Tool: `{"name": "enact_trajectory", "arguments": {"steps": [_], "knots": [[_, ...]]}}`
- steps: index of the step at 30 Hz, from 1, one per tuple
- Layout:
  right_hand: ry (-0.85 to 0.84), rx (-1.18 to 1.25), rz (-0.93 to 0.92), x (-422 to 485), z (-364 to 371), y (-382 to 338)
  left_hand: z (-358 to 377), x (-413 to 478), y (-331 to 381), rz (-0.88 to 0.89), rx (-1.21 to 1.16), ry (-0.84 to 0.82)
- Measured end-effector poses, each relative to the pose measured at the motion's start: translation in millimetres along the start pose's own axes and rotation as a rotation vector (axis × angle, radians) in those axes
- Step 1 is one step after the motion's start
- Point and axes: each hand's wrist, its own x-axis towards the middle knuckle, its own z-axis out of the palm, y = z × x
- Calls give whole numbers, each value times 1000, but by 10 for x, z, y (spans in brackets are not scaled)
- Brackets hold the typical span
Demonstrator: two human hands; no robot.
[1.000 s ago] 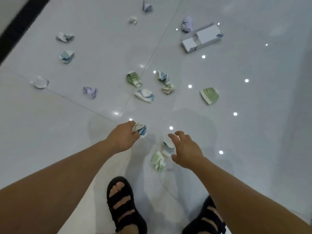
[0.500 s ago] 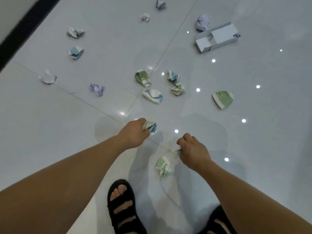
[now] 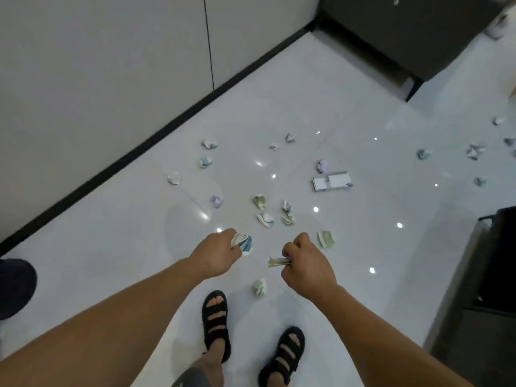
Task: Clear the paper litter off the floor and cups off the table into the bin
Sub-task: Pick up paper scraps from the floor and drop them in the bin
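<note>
Change: the right hand (image 3: 307,263), spread over a wad a second ago, now has its fingers curled round a crumpled scrap (image 3: 277,261) and holds it clear of the floor (image 3: 111,247); the view sits higher, so the person seems to be straightening up
Left hand: the left hand (image 3: 216,254) keeps its fingers closed round a blue-and-white wad (image 3: 243,243), also off the floor
Left behind: a green wad (image 3: 259,287) stays on the floor, near, just ahead of the left sandal (image 3: 214,317)
Far litter: a cluster of wads (image 3: 265,219), a green scrap (image 3: 325,238) just right of the right hand, a flattened white box (image 3: 332,181), and more wads scattered far right
Bin and cups: none clearly in view; a dark object (image 3: 497,261) at the right edge cannot be identified
Meaning: both hands are loaded, most litter remains, and a trip to the bin looks due soon
</note>
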Motion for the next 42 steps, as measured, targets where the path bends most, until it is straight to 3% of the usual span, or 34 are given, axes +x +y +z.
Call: {"name": "enact_trajectory", "arguments": {"steps": [5,11,19,27,33,42], "knots": [[-13,-94,-201,-281,-700,-893,-764,-1008,-114,-106,-81,147],[-72,-205,-478,-637,-980,-1956,-1008,-2323,-517,-261,-244,395],[-151,-388,-831,-1073,-730,-3674,-1237,-3900,-1637,-478,-317,595],[-164,-474,-985,-1523,-87,-5752,-1570,-5252,-3177,-631,-391,719],[-167,-479,-1045,-1655,229,-6768,-1962,-5707,-3833,-691,-392,743],[-220,-433,-1062,-952,602,-7762,-2677,-5410,-4591,-729,-421,750]]}}
